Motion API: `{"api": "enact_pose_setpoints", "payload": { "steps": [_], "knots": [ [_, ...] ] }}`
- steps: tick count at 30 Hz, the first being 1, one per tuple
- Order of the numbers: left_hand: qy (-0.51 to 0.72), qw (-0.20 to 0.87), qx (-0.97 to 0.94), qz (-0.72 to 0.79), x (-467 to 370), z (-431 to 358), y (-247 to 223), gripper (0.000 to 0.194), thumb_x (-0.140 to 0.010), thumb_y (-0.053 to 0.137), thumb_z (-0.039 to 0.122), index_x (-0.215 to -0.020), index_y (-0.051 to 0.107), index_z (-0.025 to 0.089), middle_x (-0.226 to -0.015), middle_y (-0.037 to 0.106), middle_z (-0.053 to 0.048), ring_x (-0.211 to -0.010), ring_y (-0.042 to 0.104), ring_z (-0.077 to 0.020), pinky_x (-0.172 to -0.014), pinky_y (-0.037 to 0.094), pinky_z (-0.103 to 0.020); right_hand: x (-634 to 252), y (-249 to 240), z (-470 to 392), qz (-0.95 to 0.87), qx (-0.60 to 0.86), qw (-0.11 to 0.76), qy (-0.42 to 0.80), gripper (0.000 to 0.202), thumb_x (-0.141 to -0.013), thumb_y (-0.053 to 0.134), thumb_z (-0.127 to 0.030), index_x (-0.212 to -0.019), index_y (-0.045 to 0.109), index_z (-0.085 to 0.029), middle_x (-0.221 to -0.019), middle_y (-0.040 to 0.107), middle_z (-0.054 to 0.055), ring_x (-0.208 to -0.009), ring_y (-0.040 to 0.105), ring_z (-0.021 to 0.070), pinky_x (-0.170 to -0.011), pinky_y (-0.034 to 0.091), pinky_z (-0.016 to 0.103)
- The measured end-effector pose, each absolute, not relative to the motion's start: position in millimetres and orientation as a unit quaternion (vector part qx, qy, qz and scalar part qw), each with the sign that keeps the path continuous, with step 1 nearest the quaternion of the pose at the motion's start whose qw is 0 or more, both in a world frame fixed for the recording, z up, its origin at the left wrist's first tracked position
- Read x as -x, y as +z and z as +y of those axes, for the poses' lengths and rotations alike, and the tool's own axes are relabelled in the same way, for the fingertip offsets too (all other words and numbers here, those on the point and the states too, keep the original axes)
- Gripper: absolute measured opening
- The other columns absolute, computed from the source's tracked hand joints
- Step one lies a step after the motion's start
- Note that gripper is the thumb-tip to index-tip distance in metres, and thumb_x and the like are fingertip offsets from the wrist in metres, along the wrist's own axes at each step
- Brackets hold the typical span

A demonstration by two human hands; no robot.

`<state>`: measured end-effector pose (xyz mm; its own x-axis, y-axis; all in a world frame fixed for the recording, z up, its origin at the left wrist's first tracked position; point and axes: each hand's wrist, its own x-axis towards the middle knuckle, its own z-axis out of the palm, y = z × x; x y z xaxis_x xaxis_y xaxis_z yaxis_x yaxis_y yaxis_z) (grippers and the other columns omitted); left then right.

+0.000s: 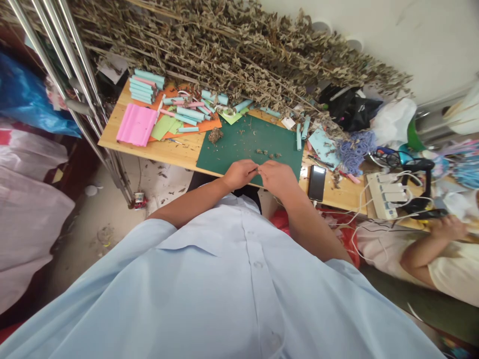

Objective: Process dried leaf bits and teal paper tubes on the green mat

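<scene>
My left hand (240,174) and my right hand (276,176) meet at the near edge of a green cutting mat (239,152). The fingertips of both are pinched together around something small and dark, too small to name. Just beyond them on the mat lie several small bits of dried plant (267,153). A larger clump of dried leaves (215,135) rests at the mat's left side. Crumbs of leaf are scattered over the mat.
Rolled blue paper tubes (142,89), a pink sheet (137,124) and dried branches (239,60) lie left and behind. To the right are a phone (317,182), purple cord (355,151) and a power strip (381,194). Another person's arm (426,252) is at far right.
</scene>
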<state>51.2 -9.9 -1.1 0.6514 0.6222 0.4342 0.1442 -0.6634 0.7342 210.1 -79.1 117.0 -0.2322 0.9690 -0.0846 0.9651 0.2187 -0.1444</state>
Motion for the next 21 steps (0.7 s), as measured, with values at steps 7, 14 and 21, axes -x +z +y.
{"api": "enact_pose_setpoints", "payload": {
  "steps": [7,14,21],
  "knots": [
    [0.348,0.336,-0.843,0.235,-51.0,-9.4,0.7,0.031,-0.106,0.052,0.033,-0.092,0.074,0.016,-0.089,0.071,-0.008,-0.086,0.067,-0.0189,-0.080,0.052,-0.030,-205.2,123.3,-68.7,-0.763,0.637,-0.005,0.112,0.019,-0.091,0.056,-0.014,-0.092,0.074,-0.020,-0.096,0.073,0.013,-0.088,0.066,0.0267,-0.079,0.046,0.037],
    [0.343,0.325,-0.850,0.233,-49.9,-9.9,4.1,0.028,-0.105,0.052,0.032,-0.103,0.076,0.017,-0.095,0.075,-0.009,-0.092,0.069,-0.0197,-0.084,0.052,-0.030,-214.3,108.4,-81.2,-0.716,0.665,0.146,0.156,0.017,-0.091,0.058,-0.022,-0.101,0.073,-0.023,-0.098,0.076,0.008,-0.093,0.068,0.0258,-0.083,0.051,0.036],
    [0.338,0.320,-0.854,0.232,-50.2,-9.9,3.7,0.032,-0.107,0.051,0.035,-0.109,0.078,0.017,-0.098,0.076,-0.010,-0.093,0.069,-0.0208,-0.086,0.053,-0.032,-210.5,104.0,-84.3,-0.683,0.693,0.180,0.148,0.011,-0.091,0.061,-0.026,-0.091,0.072,-0.025,-0.091,0.077,0.006,-0.089,0.069,0.0256,-0.084,0.051,0.037]
  ]
}}
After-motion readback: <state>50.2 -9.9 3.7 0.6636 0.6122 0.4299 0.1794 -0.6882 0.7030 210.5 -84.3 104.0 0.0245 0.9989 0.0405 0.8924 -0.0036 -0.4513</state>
